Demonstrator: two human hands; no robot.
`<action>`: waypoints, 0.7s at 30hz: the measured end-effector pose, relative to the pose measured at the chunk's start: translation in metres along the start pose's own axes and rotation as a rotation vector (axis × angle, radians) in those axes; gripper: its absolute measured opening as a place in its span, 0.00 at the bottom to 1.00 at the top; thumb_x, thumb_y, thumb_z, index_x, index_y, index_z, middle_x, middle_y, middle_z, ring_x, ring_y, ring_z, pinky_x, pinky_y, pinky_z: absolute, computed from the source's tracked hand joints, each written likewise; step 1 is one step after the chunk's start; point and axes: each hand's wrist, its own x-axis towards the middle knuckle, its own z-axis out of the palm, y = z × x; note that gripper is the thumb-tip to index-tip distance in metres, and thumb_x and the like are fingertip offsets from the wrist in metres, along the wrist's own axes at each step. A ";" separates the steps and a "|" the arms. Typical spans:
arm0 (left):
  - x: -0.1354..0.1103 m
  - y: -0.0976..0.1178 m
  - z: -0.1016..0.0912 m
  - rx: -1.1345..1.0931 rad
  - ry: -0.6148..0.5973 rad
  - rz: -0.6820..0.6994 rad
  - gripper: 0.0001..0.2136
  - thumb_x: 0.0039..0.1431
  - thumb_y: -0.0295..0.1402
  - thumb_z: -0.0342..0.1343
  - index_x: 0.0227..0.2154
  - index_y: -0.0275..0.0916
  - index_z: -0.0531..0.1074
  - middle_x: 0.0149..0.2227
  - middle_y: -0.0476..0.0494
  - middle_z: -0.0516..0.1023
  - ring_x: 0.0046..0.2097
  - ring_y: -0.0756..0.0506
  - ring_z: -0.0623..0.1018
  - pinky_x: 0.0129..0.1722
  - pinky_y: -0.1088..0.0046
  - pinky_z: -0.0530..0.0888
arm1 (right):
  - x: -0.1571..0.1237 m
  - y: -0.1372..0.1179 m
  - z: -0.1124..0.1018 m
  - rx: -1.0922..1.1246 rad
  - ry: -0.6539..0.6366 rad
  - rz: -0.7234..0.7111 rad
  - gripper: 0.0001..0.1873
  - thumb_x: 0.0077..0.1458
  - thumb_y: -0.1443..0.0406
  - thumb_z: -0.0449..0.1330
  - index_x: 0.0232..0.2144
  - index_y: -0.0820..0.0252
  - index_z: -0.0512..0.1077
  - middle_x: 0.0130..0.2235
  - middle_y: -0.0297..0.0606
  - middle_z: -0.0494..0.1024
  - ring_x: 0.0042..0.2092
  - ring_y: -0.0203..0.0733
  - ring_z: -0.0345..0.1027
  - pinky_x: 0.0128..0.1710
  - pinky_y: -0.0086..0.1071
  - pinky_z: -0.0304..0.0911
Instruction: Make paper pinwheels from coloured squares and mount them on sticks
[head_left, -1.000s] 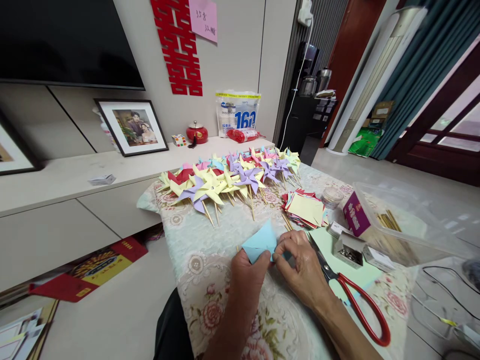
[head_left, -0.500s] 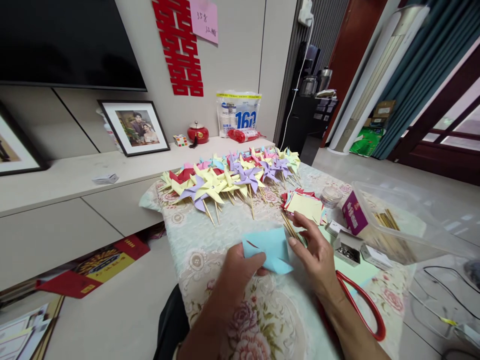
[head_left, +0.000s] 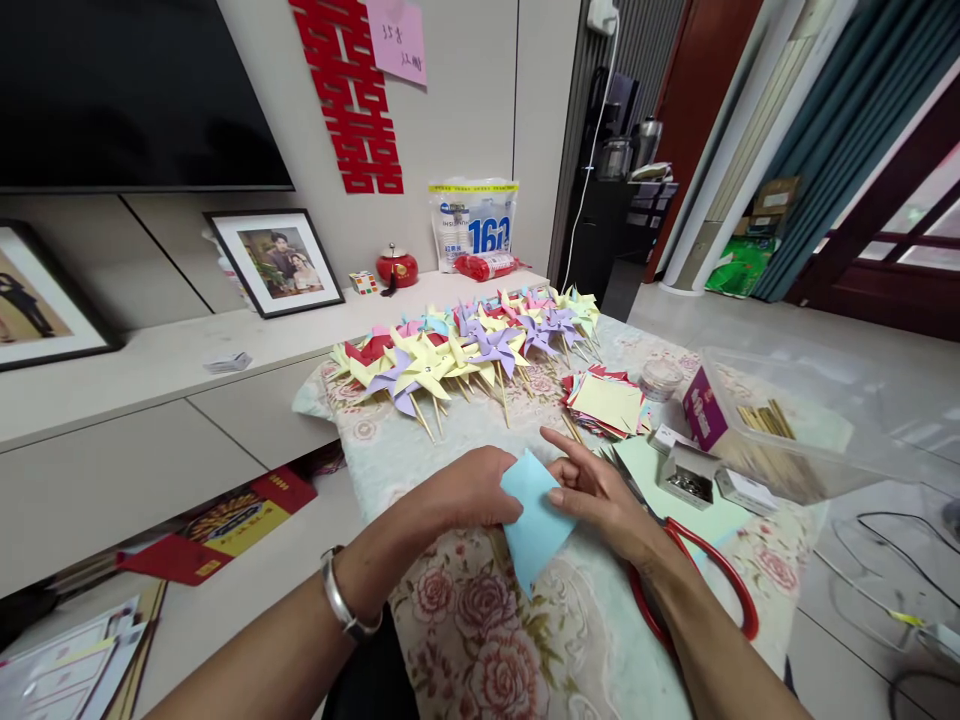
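- a floral tablecloth covers the table beside a long white cabinet.
- the blue paper is between the two hands, above the cloth's near part.
- the left hand pinches its left edge, thumb in front.
- the right hand has its thumb at the paper's right edge, forefinger stretched away; i cannot tell whether its other fingers grip from behind.
- red-handled scissors lie by the right hand, partly under that forearm.
- paper pinwheels crowd the far side, near a stack of paper squares.
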 end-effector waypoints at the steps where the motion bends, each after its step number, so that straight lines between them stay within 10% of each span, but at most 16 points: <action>1: 0.001 0.003 -0.001 0.047 0.008 0.025 0.05 0.37 0.28 0.52 0.22 0.41 0.64 0.20 0.55 0.64 0.24 0.49 0.66 0.22 0.74 0.58 | 0.000 0.000 0.001 0.004 0.003 0.020 0.45 0.51 0.62 0.68 0.67 0.57 0.55 0.34 0.31 0.72 0.33 0.37 0.64 0.33 0.32 0.56; 21: 0.014 0.017 0.010 0.085 0.272 0.184 0.11 0.30 0.22 0.62 0.18 0.45 0.69 0.20 0.51 0.70 0.23 0.45 0.67 0.26 0.70 0.57 | 0.000 0.003 0.009 0.059 -0.003 0.072 0.54 0.44 0.73 0.65 0.70 0.49 0.46 0.46 0.37 0.78 0.32 0.37 0.72 0.30 0.30 0.66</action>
